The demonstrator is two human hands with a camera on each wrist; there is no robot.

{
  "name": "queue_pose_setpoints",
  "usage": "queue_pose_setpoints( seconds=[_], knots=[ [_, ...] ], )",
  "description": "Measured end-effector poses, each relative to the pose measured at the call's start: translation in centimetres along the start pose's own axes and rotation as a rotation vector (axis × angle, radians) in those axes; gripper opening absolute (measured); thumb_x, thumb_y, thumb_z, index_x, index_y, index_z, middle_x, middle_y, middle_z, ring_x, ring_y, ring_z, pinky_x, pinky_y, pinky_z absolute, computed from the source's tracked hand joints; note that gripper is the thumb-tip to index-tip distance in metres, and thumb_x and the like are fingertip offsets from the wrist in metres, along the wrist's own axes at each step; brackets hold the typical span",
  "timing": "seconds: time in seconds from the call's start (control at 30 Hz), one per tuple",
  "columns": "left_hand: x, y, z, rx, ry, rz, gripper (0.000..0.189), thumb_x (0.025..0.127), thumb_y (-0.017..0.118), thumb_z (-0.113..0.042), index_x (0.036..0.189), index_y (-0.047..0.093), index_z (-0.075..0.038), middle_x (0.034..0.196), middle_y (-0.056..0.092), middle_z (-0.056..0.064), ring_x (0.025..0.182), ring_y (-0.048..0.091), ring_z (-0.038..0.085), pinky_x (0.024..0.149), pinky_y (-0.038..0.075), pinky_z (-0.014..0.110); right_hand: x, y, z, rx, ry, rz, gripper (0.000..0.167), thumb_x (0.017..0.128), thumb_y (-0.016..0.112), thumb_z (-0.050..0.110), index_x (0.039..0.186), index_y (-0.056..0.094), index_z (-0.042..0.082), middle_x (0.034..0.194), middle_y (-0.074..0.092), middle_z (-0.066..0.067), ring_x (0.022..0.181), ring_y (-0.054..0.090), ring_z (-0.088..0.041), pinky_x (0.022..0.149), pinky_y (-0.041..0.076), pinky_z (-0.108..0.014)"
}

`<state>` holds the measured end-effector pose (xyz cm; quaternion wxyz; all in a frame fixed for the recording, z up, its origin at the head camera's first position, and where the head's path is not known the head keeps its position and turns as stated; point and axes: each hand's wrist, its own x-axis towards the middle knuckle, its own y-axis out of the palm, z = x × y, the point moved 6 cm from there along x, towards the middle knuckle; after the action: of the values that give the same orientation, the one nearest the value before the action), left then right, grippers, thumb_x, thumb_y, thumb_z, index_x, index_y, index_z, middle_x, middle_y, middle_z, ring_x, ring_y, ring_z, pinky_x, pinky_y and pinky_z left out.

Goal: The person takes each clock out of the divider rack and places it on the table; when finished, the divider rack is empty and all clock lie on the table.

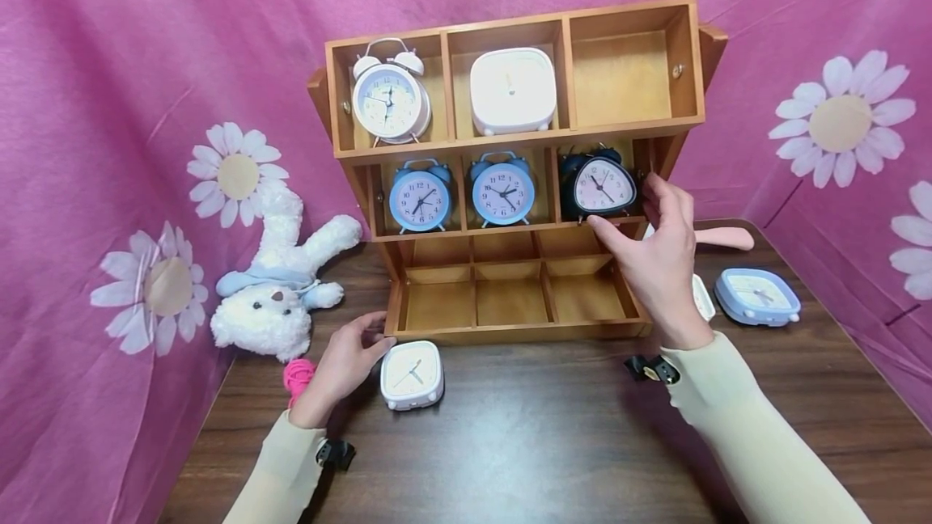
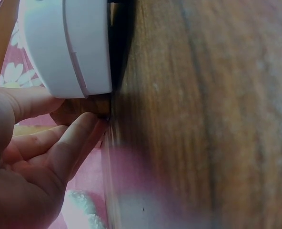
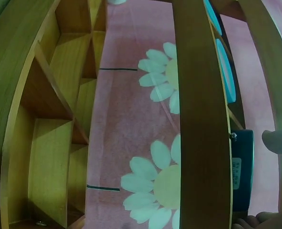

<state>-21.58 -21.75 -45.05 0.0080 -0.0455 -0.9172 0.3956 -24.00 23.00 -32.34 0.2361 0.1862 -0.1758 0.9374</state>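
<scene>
A wooden shelf [image 1: 517, 338] with several compartments stands on the table. My left hand [image 1: 354, 358] holds its lower left corner between thumb and fingers. Close to that thumb, a white square clock [image 1: 412, 376] lies face up; its side [image 2: 69, 47] fills the top of the left wrist view. My right hand [image 1: 662, 253] is at the right end of the middle row, around a black alarm clock [image 1: 603, 186] standing in the right compartment. In the right wrist view, the thumb [image 3: 277, 141] is apart from the black clock [image 3: 243, 167]; the other fingertips are partly hidden.
Two blue alarm clocks [image 1: 420, 200] share the middle row. Above stand a white twin-bell clock [image 1: 389, 103] and a white square clock [image 1: 513, 91]. A white teddy bear [image 1: 265, 318] and pink yarn [image 1: 298, 378] lie left; a blue clock [image 1: 757, 297] and a pink handle [image 1: 726, 238] lie right.
</scene>
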Motion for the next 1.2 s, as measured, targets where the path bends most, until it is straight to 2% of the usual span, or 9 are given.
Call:
queue_pose_setpoints(
  seconds=[0.1, 0.2, 0.3, 0.47, 0.6, 0.67, 0.83, 1.07, 1.2],
  knots=[
    [-0.1, -0.1, -0.1, -0.001, -0.004, -0.001, 0.046, 0.106, 0.077, -0.015, 0.148, 0.067, 0.002, 0.121, 0.083, 0.021, 0.112, 0.080, 0.031, 0.098, 0.063, 0.051, 0.2, 0.2, 0.2, -0.033, -0.023, -0.010, 0.092, 0.087, 0.097, 0.017, 0.166, 0.050, 0.005, 0.161, 0.049, -0.015, 0.147, 0.055, -0.023, 0.131, 0.043, -0.031],
    [0.0, -0.1, 0.1, -0.004, -0.005, -0.001, 0.046, 0.106, 0.077, -0.015, 0.148, 0.067, 0.002, 0.123, 0.082, 0.021, 0.113, 0.080, 0.031, 0.098, 0.063, 0.050, 0.3, 0.5, 0.5, -0.084, -0.046, -0.022, 0.093, 0.086, 0.098, 0.022, 0.165, 0.052, 0.004, 0.160, 0.051, -0.019, 0.146, 0.058, -0.028, 0.129, 0.046, -0.037],
    [0.1, -0.2, 0.1, -0.012, 0.014, -0.007, 0.047, 0.105, 0.078, -0.015, 0.148, 0.067, 0.002, 0.123, 0.082, 0.022, 0.111, 0.080, 0.032, 0.097, 0.064, 0.050, 0.4, 0.7, 0.7, -0.138, -0.057, -0.029, 0.096, 0.085, 0.099, 0.028, 0.164, 0.052, 0.004, 0.160, 0.051, -0.021, 0.149, 0.056, -0.033, 0.129, 0.040, -0.045],
    [0.3, -0.2, 0.5, -0.022, 0.085, -0.037, 0.047, 0.103, 0.079, -0.018, 0.144, 0.069, 0.004, 0.115, 0.083, 0.022, 0.103, 0.081, 0.029, 0.089, 0.065, 0.046, 0.6, 1.2, 0.9, -0.194, -0.026, -0.027, 0.100, 0.084, 0.099, 0.036, 0.166, 0.051, 0.006, 0.163, 0.049, -0.021, 0.151, 0.051, -0.038, 0.118, 0.033, -0.059],
    [0.4, -0.2, 0.7, -0.032, 0.078, -0.032, 0.046, 0.104, 0.078, -0.018, 0.144, 0.069, 0.003, 0.117, 0.083, 0.022, 0.106, 0.081, 0.030, 0.092, 0.065, 0.047, 0.7, 1.6, 1.1, -0.211, 0.005, -0.031, 0.100, 0.084, 0.098, 0.038, 0.166, 0.050, 0.006, 0.163, 0.048, -0.022, 0.149, 0.051, -0.039, 0.118, 0.036, -0.060],
    [0.2, -0.2, 0.2, -0.031, 0.056, -0.023, 0.046, 0.103, 0.078, -0.016, 0.145, 0.069, 0.003, 0.119, 0.083, 0.023, 0.108, 0.081, 0.033, 0.094, 0.065, 0.050, 0.7, 1.8, 1.2, -0.216, 0.009, -0.035, 0.099, 0.085, 0.098, 0.038, 0.165, 0.050, 0.004, 0.162, 0.047, -0.023, 0.148, 0.051, -0.040, 0.119, 0.038, -0.059],
    [0.3, -0.2, 0.5, -0.022, 0.092, -0.040, 0.047, 0.103, 0.078, -0.018, 0.143, 0.069, 0.004, 0.113, 0.083, 0.021, 0.102, 0.081, 0.028, 0.087, 0.065, 0.044, 0.7, 2.1, 1.4, -0.217, 0.005, -0.057, 0.096, 0.085, 0.097, 0.036, 0.161, 0.052, 0.000, 0.157, 0.046, -0.027, 0.145, 0.052, -0.042, 0.119, 0.040, -0.057],
    [0.1, -0.1, 0.2, -0.014, 0.018, -0.009, 0.046, 0.105, 0.077, -0.015, 0.147, 0.068, 0.001, 0.119, 0.083, 0.020, 0.110, 0.080, 0.030, 0.094, 0.063, 0.046, 0.8, 2.1, 1.4, -0.212, 0.044, -0.078, 0.092, 0.082, 0.097, 0.034, 0.155, 0.054, 0.000, 0.155, 0.047, -0.026, 0.142, 0.054, -0.043, 0.116, 0.041, -0.055],
    [0.0, 0.0, 0.1, 0.004, 0.009, -0.006, 0.046, 0.106, 0.077, -0.016, 0.147, 0.068, 0.001, 0.119, 0.083, 0.019, 0.109, 0.080, 0.029, 0.095, 0.063, 0.047, 0.8, 1.9, 1.3, -0.190, 0.068, -0.087, 0.092, 0.080, 0.097, 0.036, 0.155, 0.054, 0.003, 0.153, 0.047, -0.024, 0.141, 0.054, -0.042, 0.114, 0.040, -0.053]
  ],
)
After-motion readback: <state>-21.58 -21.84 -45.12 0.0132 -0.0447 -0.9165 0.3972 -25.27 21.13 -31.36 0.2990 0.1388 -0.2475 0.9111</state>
